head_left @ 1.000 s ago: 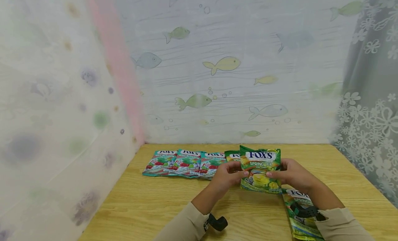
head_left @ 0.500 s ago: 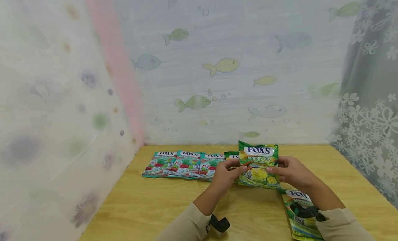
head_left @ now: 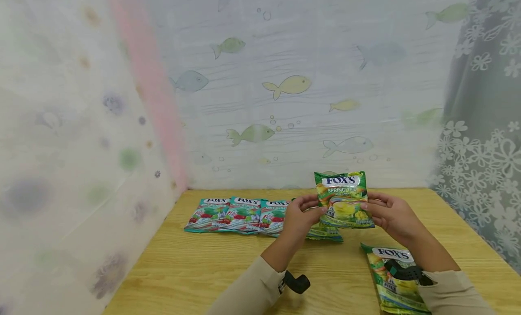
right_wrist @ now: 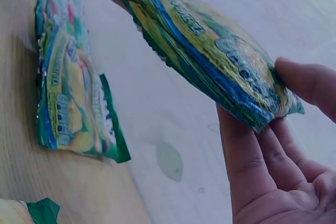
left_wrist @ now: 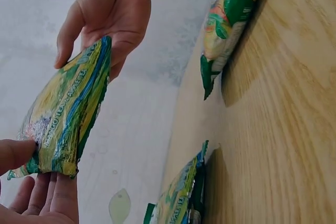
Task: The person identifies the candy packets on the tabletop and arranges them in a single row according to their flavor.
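Note:
A green and yellow candy bag marked FOX'S Spring Tea is held up above the table, its front facing the head camera. My left hand pinches its left edge, thumb in front and fingers behind. At the opposite edge my right hand pinches it the same way. Both wrist views show the held bag clear of the wood, thumbs on one face and fingers on the other. Behind the left hand, a second Spring Tea bag lies on the table, partly hidden.
Teal Mint Blossom bags lie overlapping in a row at the back left of the wooden table. Another Spring Tea bag lies at the front right, partly under the right forearm. A fish-patterned sheet hangs behind.
Both hands have raised the held Spring Tea bag and shifted slightly right at the end. More of the Spring Tea bag lying behind it now shows below.

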`<state>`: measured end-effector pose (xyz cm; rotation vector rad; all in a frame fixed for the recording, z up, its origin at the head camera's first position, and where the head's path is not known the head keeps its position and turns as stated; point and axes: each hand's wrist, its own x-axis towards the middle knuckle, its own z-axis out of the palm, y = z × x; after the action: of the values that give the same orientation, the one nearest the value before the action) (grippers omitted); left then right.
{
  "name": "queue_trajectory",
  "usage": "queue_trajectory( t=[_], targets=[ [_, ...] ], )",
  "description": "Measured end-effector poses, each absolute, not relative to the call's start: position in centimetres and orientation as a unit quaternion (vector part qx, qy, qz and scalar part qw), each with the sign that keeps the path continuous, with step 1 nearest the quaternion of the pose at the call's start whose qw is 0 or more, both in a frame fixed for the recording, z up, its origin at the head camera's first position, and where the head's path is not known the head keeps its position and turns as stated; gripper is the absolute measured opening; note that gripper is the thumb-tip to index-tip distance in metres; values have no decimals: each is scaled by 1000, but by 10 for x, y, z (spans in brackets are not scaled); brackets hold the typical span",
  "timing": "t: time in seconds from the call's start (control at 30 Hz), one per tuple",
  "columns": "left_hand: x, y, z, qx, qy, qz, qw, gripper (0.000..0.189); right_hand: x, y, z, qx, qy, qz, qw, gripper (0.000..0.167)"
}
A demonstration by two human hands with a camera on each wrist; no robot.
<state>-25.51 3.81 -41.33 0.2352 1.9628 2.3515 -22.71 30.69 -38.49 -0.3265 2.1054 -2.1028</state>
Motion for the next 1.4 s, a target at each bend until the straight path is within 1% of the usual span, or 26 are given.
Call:
queue_trajectory(
  t=[0.3,0.53,0.73,1.03,1.23,1.4],
  targets=[
    [-259,51,-407,79,614,785,21,30,-227,312,-381,-86,699,-709,38,77],
    [-261,61,-406,80,619,781,5,27,-228,315,-382,-63,722,-688,29,79],
    [-263,67,-408,72,616,785,13,26,-229,319,-383,-55,686,-725,22,75],
    [-261,75,-409,57,610,790,33,25,-230,323,-385,-53,673,-737,15,79],
    [-262,83,-415,41,623,781,36,29,-230,326,-388,-46,733,-679,13,77],
    [-263,88,-422,32,637,769,32,32,-233,327,-393,-31,777,-629,8,72]
  ],
)
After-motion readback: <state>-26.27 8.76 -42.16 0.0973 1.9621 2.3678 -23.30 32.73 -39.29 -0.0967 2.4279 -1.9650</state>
